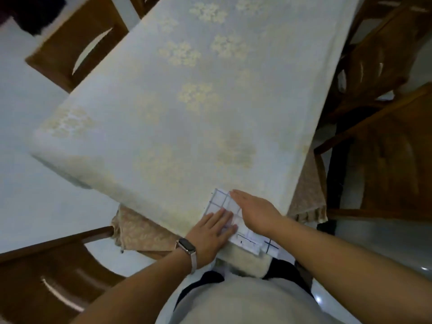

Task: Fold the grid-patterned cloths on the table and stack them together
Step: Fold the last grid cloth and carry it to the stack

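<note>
A white cloth with a dark blue grid lies folded into a small rectangle at the near edge of the table, its near end hanging slightly over the edge. My left hand lies flat on its near left part, fingers together, a watch on the wrist. My right hand rests flat on its right side, palm down with fingers stretched toward the far end. Both hands press on the cloth and neither grips it. Whether more than one cloth lies in the pile is hidden by my hands.
The table wears a pale cloth with yellow flower prints, over a beige under-cloth hanging at the corners. Wooden chairs stand at the far left, near left and right. The floor is pale tile.
</note>
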`<state>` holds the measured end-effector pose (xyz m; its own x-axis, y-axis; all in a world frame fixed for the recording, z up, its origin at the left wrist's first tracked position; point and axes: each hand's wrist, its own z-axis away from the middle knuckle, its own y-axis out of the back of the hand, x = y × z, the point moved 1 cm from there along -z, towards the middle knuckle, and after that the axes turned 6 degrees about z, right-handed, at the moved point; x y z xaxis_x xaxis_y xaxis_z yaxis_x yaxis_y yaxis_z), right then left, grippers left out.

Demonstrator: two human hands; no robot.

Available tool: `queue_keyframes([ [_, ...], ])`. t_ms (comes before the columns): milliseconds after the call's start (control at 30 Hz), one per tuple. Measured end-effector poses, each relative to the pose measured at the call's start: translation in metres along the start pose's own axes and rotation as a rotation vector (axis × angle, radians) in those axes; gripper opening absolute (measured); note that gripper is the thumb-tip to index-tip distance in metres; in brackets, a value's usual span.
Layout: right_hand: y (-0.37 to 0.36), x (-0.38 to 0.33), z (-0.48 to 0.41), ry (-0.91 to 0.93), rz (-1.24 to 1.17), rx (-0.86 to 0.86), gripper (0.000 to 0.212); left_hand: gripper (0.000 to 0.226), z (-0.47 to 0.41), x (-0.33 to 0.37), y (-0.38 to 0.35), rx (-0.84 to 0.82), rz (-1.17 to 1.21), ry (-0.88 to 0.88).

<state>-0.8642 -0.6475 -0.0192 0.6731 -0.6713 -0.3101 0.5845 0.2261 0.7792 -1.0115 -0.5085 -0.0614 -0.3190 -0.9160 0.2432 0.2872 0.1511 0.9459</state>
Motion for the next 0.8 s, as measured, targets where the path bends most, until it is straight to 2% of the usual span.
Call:
queue_keyframes([
  [233,-0.004,0.002,-0.007,-0.058,-0.037,0.037,0.059,0.068,0.004,0.004,-0.004,-0.001,0.049,0.032],
  [533,-0.002,0.0,-0.003,-0.043,-0.03,0.048,0.061,0.067,-0.001,0.01,0.004,-0.071,0.106,0.09],
  [700,0.006,-0.003,0.001,-0.064,-0.057,0.049,0.054,0.066,0.004,0.011,0.021,0.032,0.163,0.086],
  [800,0.02,-0.002,0.009,-0.074,-0.014,0.107,0.051,0.052,0.0,0.006,0.043,0.087,0.24,0.165],
])
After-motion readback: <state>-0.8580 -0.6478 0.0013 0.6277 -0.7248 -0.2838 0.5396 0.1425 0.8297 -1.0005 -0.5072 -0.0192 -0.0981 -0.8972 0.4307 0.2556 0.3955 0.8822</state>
